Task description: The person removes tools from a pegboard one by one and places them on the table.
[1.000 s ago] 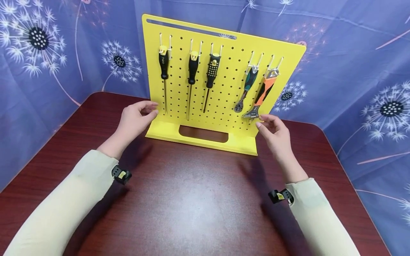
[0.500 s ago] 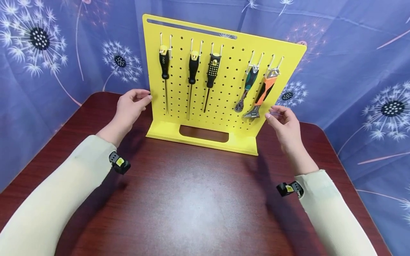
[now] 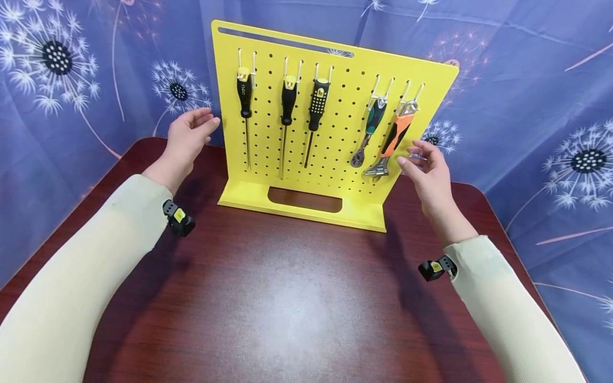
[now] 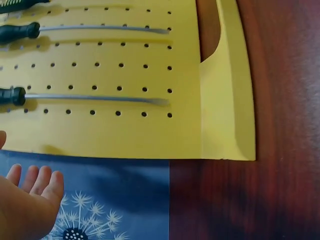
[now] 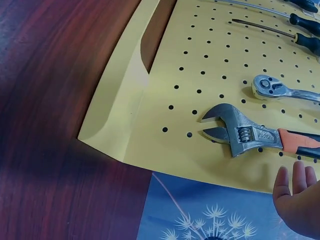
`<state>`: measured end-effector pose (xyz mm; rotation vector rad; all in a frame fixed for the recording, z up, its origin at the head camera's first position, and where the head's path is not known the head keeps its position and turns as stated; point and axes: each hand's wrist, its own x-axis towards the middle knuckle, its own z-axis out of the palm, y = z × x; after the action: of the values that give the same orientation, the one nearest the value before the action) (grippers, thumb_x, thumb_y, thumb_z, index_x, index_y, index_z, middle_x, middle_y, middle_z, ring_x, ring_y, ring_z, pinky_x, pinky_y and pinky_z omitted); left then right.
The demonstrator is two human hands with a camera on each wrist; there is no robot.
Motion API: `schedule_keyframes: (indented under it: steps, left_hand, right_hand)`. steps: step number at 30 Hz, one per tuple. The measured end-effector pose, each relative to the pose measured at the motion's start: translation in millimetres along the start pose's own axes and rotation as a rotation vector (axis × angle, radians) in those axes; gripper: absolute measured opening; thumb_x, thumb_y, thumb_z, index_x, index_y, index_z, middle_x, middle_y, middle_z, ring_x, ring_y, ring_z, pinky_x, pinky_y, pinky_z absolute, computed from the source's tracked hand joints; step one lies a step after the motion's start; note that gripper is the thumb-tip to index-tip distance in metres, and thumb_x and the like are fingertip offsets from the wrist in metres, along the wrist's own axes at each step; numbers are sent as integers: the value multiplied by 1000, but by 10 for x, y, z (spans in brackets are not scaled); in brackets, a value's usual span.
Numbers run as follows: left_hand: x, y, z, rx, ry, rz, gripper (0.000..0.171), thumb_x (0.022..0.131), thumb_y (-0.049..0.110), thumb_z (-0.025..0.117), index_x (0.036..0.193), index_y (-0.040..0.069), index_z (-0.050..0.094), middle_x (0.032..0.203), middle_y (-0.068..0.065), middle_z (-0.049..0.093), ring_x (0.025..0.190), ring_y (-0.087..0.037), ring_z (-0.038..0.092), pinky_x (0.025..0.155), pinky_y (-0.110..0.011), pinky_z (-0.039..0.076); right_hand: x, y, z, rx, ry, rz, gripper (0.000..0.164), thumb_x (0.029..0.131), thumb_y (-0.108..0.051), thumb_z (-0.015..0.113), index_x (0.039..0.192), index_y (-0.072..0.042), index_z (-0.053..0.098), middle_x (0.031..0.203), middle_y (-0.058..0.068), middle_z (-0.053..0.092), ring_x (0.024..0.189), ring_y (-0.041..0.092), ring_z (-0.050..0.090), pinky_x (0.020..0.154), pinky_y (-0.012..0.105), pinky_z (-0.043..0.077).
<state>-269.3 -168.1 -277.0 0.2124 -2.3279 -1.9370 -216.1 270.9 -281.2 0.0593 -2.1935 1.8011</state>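
Observation:
A yellow pegboard stand stands upright on the table. Three black-and-yellow screwdrivers hang on its hooks: one at the left, one beside it and a shorter one with a dotted grip. Farther right hang a green-handled ratchet wrench and an orange-handled adjustable wrench. My left hand is at the board's left edge, fingers loosely bent and holding nothing. At the right edge, beside the adjustable wrench, is my right hand, its fingers relaxed and its palm bare.
The dark red wooden table extends in front of the stand. A blue curtain with a dandelion print hangs close behind and at both sides. The stand's base has a long cut-out, and a narrow slot runs along its top.
Both hands have risen along the sides of the board, the left also shifting outward to the left and the right outward to the right. The stand and its tools keep their places.

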Motion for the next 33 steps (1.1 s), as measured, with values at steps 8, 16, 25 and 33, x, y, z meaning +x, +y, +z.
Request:
schedule_keyframes:
  steps: [8, 16, 25, 33]
  left_hand:
    - [138, 119, -4, -67, -37, -37, 61, 104, 33, 60, 159, 18, 38, 164, 1, 40, 150, -10, 40, 123, -31, 36]
    - [230, 236, 8, -31, -88, -23, 62, 106, 34, 55, 161, 19, 32, 167, 3, 35, 155, -10, 34, 127, -32, 30]
    - [317, 347, 46, -53, -96, -32, 61, 107, 36, 51, 161, 20, 30, 169, 7, 31, 155, -9, 32, 128, -31, 28]
    - [375, 414, 121, -75, -67, -65, 56, 107, 34, 51, 159, 17, 36, 166, 3, 36, 153, -10, 35, 126, -26, 30]
  right_hand:
    - [82, -39, -26, -13, -22, 3, 59, 99, -10, 65, 153, -6, 40, 118, -13, 52, 108, 1, 54, 87, 9, 48]
    - [147, -77, -17, 29, -14, -1, 59, 99, -10, 65, 152, -5, 43, 116, -11, 53, 106, 1, 56, 83, 10, 51]
    - [227, -172, -21, 170, 28, -18, 33, 96, -3, 66, 125, -18, 60, 112, -5, 57, 100, 4, 60, 79, 13, 54]
    - [273, -196, -35, 191, 14, -22, 26, 95, -4, 69, 115, -19, 62, 108, -5, 58, 98, 5, 59, 77, 12, 54]
